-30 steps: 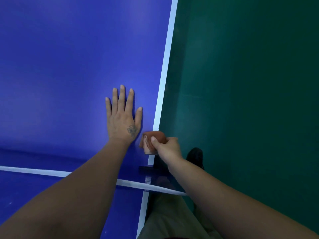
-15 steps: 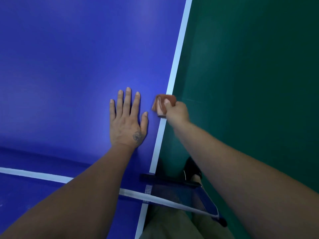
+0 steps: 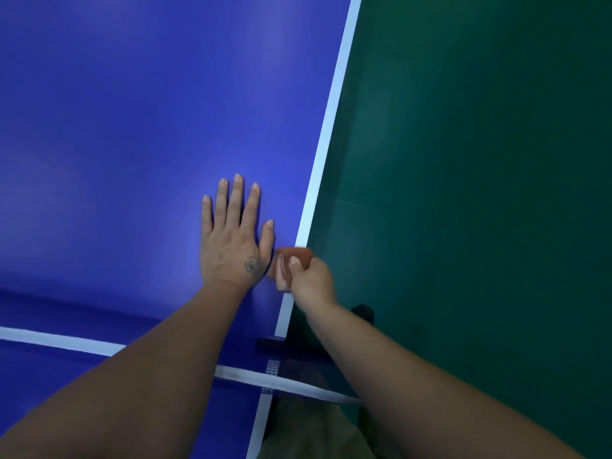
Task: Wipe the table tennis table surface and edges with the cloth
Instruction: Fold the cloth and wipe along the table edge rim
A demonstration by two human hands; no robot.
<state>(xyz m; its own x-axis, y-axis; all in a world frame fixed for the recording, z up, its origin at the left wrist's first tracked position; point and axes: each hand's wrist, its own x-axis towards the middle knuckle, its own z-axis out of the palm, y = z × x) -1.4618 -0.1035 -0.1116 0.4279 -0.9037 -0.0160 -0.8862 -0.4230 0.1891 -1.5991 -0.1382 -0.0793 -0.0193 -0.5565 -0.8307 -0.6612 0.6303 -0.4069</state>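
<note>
The blue table tennis table (image 3: 132,127) fills the left of the head view, its white side line (image 3: 331,111) running along the right edge. My left hand (image 3: 231,240) lies flat on the blue surface, fingers straight and spread. Just to its right, my right hand (image 3: 311,279) grips a small reddish-brown cloth (image 3: 296,255) bunched against the table's side edge, thumb on top. The cloth sits on the white line right beside my left thumb.
The net's white top band (image 3: 288,384) and its dark post clamp (image 3: 275,346) cross the lower middle, below my arms. Green floor (image 3: 463,193) spreads to the right of the table. My dark shoe (image 3: 364,311) shows by the edge.
My right hand slid the cloth forward along the side edge, then pulled it back toward the net, beside my left thumb. My left hand stayed flat on the table.
</note>
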